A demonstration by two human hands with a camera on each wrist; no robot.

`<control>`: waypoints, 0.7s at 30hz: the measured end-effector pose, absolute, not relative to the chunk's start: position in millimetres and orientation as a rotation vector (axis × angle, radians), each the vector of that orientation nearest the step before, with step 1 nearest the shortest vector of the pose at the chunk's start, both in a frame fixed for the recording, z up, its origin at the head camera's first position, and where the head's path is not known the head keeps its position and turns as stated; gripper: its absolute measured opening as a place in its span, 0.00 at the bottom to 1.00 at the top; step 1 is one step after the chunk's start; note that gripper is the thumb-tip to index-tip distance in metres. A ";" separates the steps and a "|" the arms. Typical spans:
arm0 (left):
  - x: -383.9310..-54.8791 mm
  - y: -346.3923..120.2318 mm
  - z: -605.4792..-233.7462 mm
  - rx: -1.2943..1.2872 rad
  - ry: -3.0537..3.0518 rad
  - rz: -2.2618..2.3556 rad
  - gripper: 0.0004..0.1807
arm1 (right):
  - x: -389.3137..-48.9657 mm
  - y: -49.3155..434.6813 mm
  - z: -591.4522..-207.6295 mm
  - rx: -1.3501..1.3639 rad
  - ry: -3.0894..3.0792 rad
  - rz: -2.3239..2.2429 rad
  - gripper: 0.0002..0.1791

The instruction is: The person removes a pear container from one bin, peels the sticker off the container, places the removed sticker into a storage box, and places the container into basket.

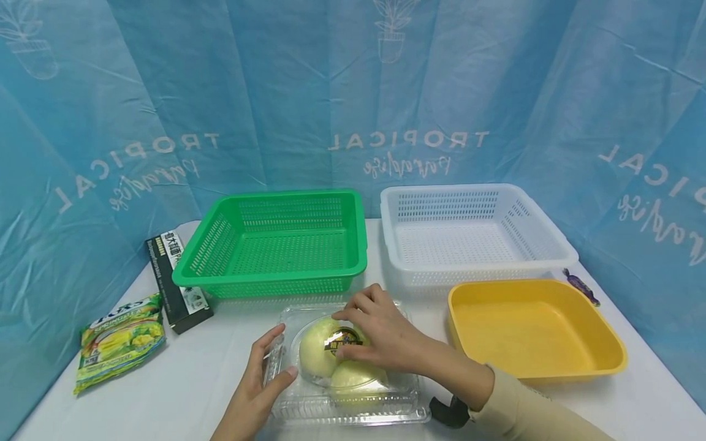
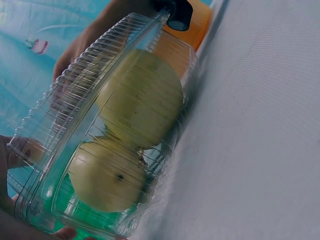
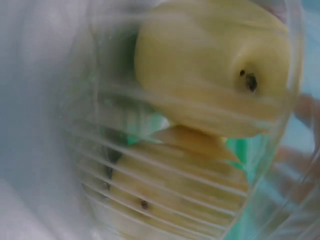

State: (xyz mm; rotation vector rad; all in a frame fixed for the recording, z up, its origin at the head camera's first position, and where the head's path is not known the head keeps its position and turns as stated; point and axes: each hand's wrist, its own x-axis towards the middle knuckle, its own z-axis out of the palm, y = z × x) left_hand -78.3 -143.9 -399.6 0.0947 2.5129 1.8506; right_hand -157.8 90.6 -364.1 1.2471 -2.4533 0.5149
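Clear plastic container (image 1: 309, 404) of two yellow fruits (image 1: 317, 349), lower centre of the frame, left hand (image 1: 256, 380) spread at its left side, right hand (image 1: 380, 331) bent over its top, pinch unclear, green basket (image 1: 276, 282) above.

The head camera up there looks forward and down across the table (image 1: 187, 380) — the wrist ones crowd in, left tilted at the clear box (image 1: 309, 407) side-on, right almost against it, both catching two pale fruits (image 2: 142, 100).

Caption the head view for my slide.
Left hand at the side, right hand atop a clear clamshell of yellow fruit.
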 end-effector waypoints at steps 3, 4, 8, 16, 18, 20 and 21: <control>-78.3 -143.6 -399.2 0.094 2.512 1.849 0.34 | -157.0 90.4 -364.3 1.236 -2.472 0.495 0.27; -78.3 -143.5 -399.1 0.094 2.512 1.852 0.34 | -156.6 90.4 -364.2 1.233 -2.478 0.488 0.27; -78.0 -143.1 -399.3 0.093 2.508 1.862 0.34 | -155.2 90.6 -364.2 1.220 -2.500 0.466 0.27; -77.1 -142.4 -399.6 0.110 2.501 1.898 0.34 | -154.1 90.3 -365.4 1.217 -2.494 0.442 0.26; -76.8 -142.3 -399.8 0.113 2.504 1.900 0.34 | -154.0 90.1 -365.7 1.215 -2.497 0.444 0.25; -76.7 -142.4 -400.2 0.117 2.513 1.900 0.34 | -154.2 89.8 -366.0 1.216 -2.496 0.447 0.24; -76.7 -142.5 -400.4 0.119 2.517 1.899 0.34 | -154.3 89.6 -366.1 1.215 -2.495 0.450 0.24</control>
